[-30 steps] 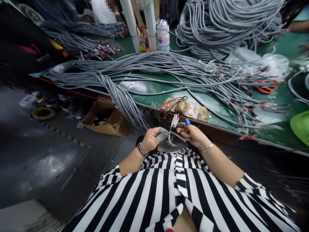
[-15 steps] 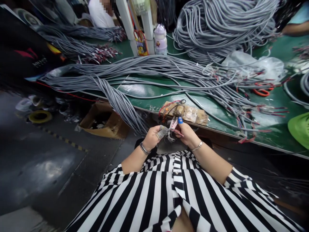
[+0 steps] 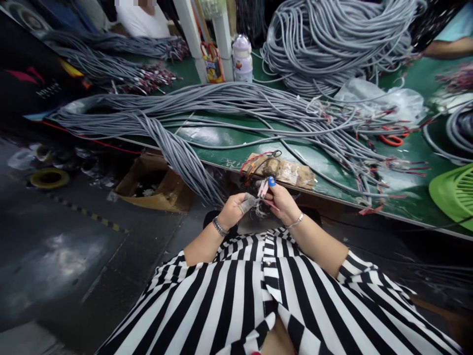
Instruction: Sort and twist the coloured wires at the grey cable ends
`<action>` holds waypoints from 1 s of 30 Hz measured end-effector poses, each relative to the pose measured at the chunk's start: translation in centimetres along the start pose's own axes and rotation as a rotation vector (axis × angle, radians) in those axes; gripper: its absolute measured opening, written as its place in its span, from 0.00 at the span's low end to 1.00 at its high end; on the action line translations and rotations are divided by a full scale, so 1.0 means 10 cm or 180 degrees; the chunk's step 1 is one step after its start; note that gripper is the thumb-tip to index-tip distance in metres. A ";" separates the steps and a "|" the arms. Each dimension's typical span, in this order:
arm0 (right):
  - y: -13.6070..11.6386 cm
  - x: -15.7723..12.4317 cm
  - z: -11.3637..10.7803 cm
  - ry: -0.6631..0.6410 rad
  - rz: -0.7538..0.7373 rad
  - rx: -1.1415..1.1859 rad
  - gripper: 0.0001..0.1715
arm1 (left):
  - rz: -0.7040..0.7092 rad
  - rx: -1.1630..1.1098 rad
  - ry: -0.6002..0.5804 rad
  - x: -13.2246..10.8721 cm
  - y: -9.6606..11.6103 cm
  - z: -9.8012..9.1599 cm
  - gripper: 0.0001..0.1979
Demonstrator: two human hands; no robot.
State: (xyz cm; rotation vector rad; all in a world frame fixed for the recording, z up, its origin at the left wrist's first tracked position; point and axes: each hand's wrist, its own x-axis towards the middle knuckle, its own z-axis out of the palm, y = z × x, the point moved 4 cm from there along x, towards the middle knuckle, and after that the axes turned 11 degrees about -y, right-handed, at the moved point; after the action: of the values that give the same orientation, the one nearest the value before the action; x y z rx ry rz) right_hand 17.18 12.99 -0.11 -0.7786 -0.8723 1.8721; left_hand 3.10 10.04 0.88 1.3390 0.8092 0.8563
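- Left hand [image 3: 236, 208], grey covers on fingers: pinched nearly closed on the stripped end of a round grey-sheathed cable [image 3: 254, 201]; cable end sits in front of the person's lap, just off the bench edge.
- Right hand [image 3: 284, 202], blue cover [image 3: 272, 182] on the thumb: curled in a near pinch, seems to hold the thin reddish core wires [image 3: 271, 203]; exact grip too small to tell.
- Small pink-and-white piece [image 3: 263, 188] at the right thumb; can't tell if attached.
- Done on this end: outer sheath looks off, cores out.
- Left on this end, by the look: frayed pale strands [image 3: 260, 212] still hang loose below the cores, not trimmed or gathered.
- Long grey cable bundle [image 3: 221, 93] on the green bench top [image 3: 414, 190]: right-hand ends also show bare coloured cores; can't tell which are finished.
- Twisted grey cable hank [image 3: 185, 155] hangs over the bench edge, lower end out of sight.
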 end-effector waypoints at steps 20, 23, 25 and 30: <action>0.19 -0.24 -0.18 -0.0129 0.0593 0.0389 0.33 | -0.0302 -0.0159 -0.0567 -0.57 -0.06 0.10 0.20; 0.15 -0.24 -0.15 -0.0247 0.0636 0.0403 0.33 | -0.0232 -0.0193 -0.0323 -0.65 -0.10 0.03 0.19; 0.09 -0.22 -0.09 -0.0384 0.0662 0.0430 0.33 | -0.0127 -0.0314 -0.0073 -0.64 -0.11 -0.02 0.18; -0.07 -0.15 0.04 -0.0418 0.0646 0.0320 0.29 | 0.0029 -0.0339 0.0182 -0.44 -0.07 -0.08 0.18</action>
State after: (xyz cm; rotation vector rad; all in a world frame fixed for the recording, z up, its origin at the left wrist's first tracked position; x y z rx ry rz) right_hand 17.73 11.78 0.92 -0.7102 -0.7968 2.1492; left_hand 0.34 6.55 0.16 1.2302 0.7912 0.9357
